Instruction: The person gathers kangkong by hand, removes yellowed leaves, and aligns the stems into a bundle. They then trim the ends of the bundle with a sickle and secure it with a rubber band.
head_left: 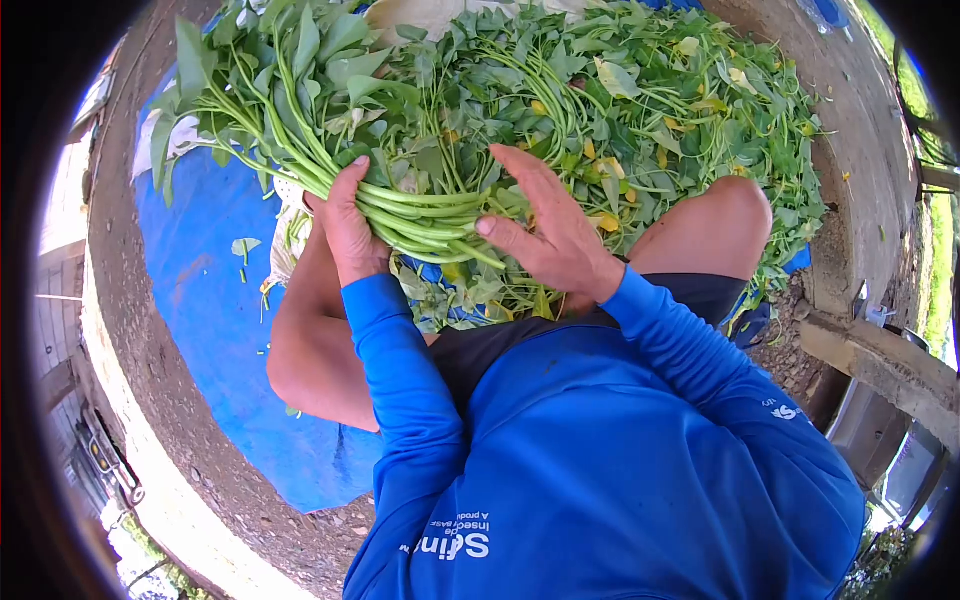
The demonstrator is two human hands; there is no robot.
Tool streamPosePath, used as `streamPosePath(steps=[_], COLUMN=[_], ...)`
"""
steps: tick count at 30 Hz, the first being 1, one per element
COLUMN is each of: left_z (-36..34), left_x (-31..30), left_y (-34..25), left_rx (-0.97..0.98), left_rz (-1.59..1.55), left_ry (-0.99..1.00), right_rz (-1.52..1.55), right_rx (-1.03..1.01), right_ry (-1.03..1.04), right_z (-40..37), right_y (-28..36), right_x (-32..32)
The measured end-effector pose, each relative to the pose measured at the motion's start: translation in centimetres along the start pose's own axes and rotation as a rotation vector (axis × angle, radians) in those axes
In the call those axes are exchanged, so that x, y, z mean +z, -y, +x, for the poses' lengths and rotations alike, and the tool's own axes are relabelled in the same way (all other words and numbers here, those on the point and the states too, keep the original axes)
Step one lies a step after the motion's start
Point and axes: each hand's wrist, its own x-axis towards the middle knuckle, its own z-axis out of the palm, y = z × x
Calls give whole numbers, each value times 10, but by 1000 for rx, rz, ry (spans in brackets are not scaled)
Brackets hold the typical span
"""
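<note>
My left hand [352,222] is wrapped round a bunch of water spinach [425,215], thumb over the top of the long green stems. The leafy end fans out to the upper left, and the stem ends point right. Beside those ends is my right hand [555,228], its fingers spread and the thumb tip right at the stems. A large heap of loose water spinach [560,80], with some yellow leaves in it, lies behind and under both hands.
A blue tarp [215,300] covers the ground to the left, with a few leaf scraps on it. My bent knees flank the heap, the right knee [705,225] against the greens. A wooden beam [880,370] stands at the right.
</note>
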Motion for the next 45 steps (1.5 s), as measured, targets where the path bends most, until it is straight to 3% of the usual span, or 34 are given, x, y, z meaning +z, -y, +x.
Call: streamPosePath(steps=[1, 3, 6, 7, 10, 12, 14, 18, 19, 22, 23, 26, 27, 30, 35, 38, 41, 45], left_z=[-4, 7, -12, -15, -27, -29, -26, -26, -23, -18, -19, -17, -16, -17, -12, -14, -15, -23], left_x=[6, -2, -6, -11, -25, -35, -33, -12, -14, -23, -24, -16, -17, -23, -25, -20, -22, 4], left_y=[-1, -9, -35, -46, -70, -73, -74, -70, -70, -69, -65, -58, -57, -51, -37, -25, -2, 25], left_rx=[34, 107, 131, 144, 142, 170, 190, 200, 186, 138, 114, 137, 138, 109, -1, 25, -129, -173], left_rz=[-11, 10, 8, 52, 87, 125, 134, 111, 123, 153, 153, 82, 99, 122, 134, 125, 118, 62], left_ry=[-65, -204, -258, -320, -433, -488, -522, -509, -490, -431, -416, -344, -338, -323, -266, -174, -104, -102], right_rz=[-43, 82, 205, 332, 664, -57, -122, -266, -299, -378, -377, -218, 60, 404, 819, 709, 691, 471], right_rx=[-77, -34, 21, -56, 541, 578, 435, 304, 461, 474, 361, 266, 352, 635, 686, 585, 535, 352], right_ry=[18, 213, 420, 381, 196, 253, 175, -18, -99, 8, 7, -80, -177, -263, -174, -202, -234, -380], right_z=[3, -12, 0, 10, 37, 48, 60, 85, 99, 122, 120, 125, 126, 128, 121, 111, 98, 105], right_y=[-6, -16, -5, -13, -66, -145, -186, -195, -194, -221, -231, -223, -205, -156, -109, -64, -55, -13], right_x=[23, 74, 69, 74, 89, 114, 145, 178, 192, 205, 201, 169, 150, 66, -57, -99, -129, -156])
